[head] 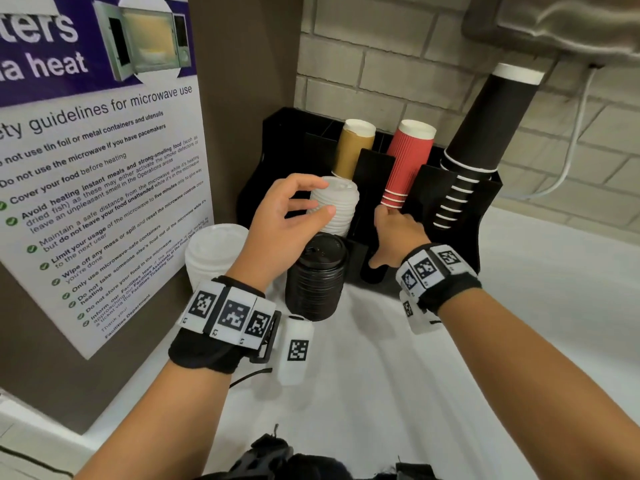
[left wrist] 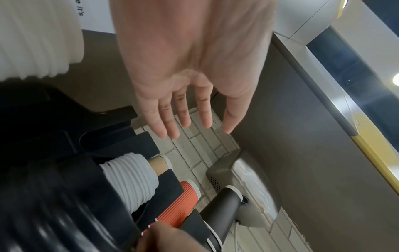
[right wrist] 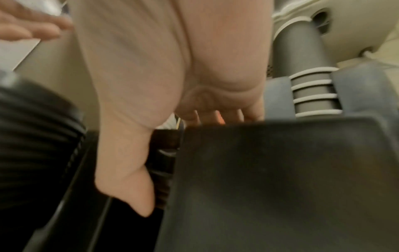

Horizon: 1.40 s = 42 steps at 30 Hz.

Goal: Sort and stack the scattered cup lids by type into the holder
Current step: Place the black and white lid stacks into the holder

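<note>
The black holder (head: pixel 464 216) stands against the brick wall. A stack of white lids (head: pixel 336 206) leans in its left slot. My left hand (head: pixel 313 199) hovers just beside that stack with its fingers (left wrist: pixel 185 122) spread and holding nothing. My right hand (head: pixel 391 230) reaches palm-down into the middle slot below the red cups. Its thumb lies against a dark ridged stack of black lids (right wrist: pixel 162 170), and its fingers are mostly hidden behind the holder wall (right wrist: pixel 270 179). A taller stack of black lids (head: pixel 317 278) stands on the counter in front, with another white lid stack (head: pixel 214 252) to its left.
Brown cups (head: pixel 353 150), red cups (head: pixel 408 161) and a tall column of black cups (head: pixel 485 133) lean in the holder's back slots. A poster (head: pixel 104 168) covers the left wall. A grey appliance (head: pixel 571 26) hangs overhead at right. The white counter (head: pixel 519 341) extends rightward.
</note>
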### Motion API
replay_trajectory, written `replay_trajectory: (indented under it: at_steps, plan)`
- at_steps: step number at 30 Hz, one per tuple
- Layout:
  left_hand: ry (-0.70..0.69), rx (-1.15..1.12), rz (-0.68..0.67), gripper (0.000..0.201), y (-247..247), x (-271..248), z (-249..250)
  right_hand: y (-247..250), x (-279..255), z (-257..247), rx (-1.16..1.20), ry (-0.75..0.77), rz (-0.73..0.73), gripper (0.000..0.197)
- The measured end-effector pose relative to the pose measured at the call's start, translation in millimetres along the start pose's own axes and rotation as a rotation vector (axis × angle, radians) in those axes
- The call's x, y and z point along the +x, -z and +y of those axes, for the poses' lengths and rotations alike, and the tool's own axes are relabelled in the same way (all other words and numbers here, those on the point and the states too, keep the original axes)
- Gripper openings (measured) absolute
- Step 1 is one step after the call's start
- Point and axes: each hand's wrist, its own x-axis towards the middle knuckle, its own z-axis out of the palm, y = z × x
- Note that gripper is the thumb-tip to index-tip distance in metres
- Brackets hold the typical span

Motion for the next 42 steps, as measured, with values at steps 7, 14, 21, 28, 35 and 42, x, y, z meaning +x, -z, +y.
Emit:
replay_trajectory:
  at_steps: [7, 14, 21, 28, 35, 42]
  plan:
    - [0.006, -0.001, -0.003, 0.027, 2, -4, -1, -19, 14, -7, -0.096, 0.08, -0.174, 0.057]
    - [-0.001, 0.012, 0.043, 0.028, 6, -3, -2, 5, 12, 3, 0.02, 0.115, -0.113, 0.024]
    - [0.009, 0.048, 0.103, 0.027, 14, -1, -2, 24, -24, -32, 0.666, 0.467, 0.028, 0.053]
    - [0.04, 0.066, 0.121, 0.026, 20, -6, -2, -2, -23, -54, 0.58, 0.453, 0.08, 0.069]
    - [0.045, 0.057, 0.117, 0.026, 20, -6, -2, -7, -21, -59, 0.584, 0.472, 0.116, 0.065]
    - [0.026, 0.046, 0.124, 0.027, 19, -5, -3, -1, -27, -55, 0.695, 0.463, 0.136, 0.061]
